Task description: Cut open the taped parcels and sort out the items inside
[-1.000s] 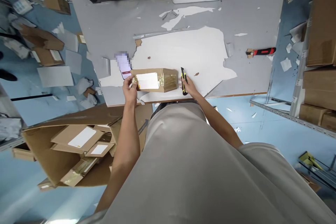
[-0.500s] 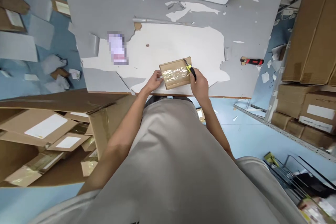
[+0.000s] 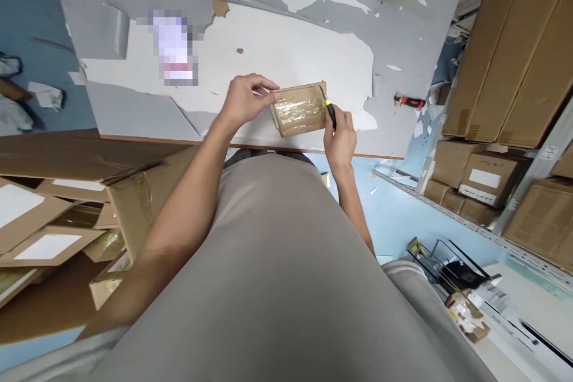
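Observation:
A small flat cardboard box (image 3: 299, 108), wrapped in shiny clear tape, lies slightly tilted near the table's front edge. My left hand (image 3: 248, 98) grips its far left corner, thumb on the top face and fingers along the far edge. In my right hand (image 3: 341, 137) is a black-and-yellow utility knife (image 3: 330, 112). Its thin blade points away from me over the box's right end; whether the tip touches the cardboard I cannot tell.
Torn white paper (image 3: 313, 42) covers part of the grey table (image 3: 147, 116). A blurred-out phone-like object (image 3: 173, 48) lies left, a red-and-black cutter (image 3: 412, 101) right. A large open carton (image 3: 138, 191) of packages stands at my left, shelved boxes (image 3: 487, 176) at right.
My left hand has moved up from the box's left side to its far left corner. The knife stays over the right end, its tip still near the far corner. The whole view has shifted.

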Motion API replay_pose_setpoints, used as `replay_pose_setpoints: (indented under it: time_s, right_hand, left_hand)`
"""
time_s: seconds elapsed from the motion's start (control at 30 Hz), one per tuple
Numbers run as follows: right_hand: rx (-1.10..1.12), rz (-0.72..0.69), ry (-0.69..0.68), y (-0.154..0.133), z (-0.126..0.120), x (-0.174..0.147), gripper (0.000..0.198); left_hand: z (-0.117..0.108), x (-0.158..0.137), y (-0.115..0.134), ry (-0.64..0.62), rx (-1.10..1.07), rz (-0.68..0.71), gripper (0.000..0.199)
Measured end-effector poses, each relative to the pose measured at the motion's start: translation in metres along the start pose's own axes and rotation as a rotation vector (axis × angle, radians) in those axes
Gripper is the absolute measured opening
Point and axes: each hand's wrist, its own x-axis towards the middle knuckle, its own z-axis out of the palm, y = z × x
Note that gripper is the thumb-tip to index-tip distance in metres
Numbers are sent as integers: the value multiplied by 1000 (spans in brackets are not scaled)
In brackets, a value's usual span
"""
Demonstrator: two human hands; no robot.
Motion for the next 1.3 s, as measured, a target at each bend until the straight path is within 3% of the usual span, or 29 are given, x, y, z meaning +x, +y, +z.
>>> replay_pose_setpoints:
  time_s: [0.23, 0.4, 0.6, 0.9, 1.3]
  right_hand:
    - [69, -126, -209, -41, 14, -31, 63]
    - [39, -78, -225, -66, 23, -26, 62]
    - [-38, -57, -236, -84, 12, -25, 62]
    - [-158, 58, -257, -123, 10, -21, 52]
    - [-214, 94, -294, -130, 0, -29, 48]
  left_hand:
    - [-8, 12, -4, -49, -46, -30, 40]
    - [-9, 12, 5, -77, 17, -64, 49]
    - [-7, 16, -1, -97, 53, -61, 52]
    - [2, 18, -18, -28, -72, 12, 35]
    - [10, 3, -20, 57, -51, 40, 18]
